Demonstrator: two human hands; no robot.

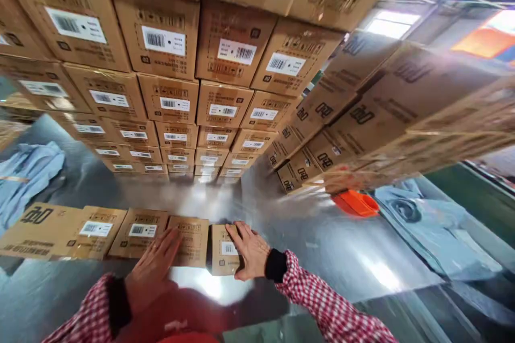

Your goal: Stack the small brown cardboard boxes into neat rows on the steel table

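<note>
A row of brown cardboard boxes runs along the metal table in front of me. My left hand (155,262) lies flat with its fingers stretched over the barcoded box (132,241) and the box beside it (195,246). At the row's right end, my right hand (251,249) spans a small cardboard box (223,260), fingers over its far edge and thumb by its near corner. A narrow dark gap separates this box from its neighbour. The label (228,248) on it is partly beside my fingers. The undersides of the boxes are hidden.
A tall stack of labelled cartons (223,102) rises behind the row. More cartons (322,155) stand to the right, by an orange tape-like ring (356,203) and bagged light-blue garments (434,230). Blue cloth (32,177) lies at the left. The metal table (322,257) is shiny.
</note>
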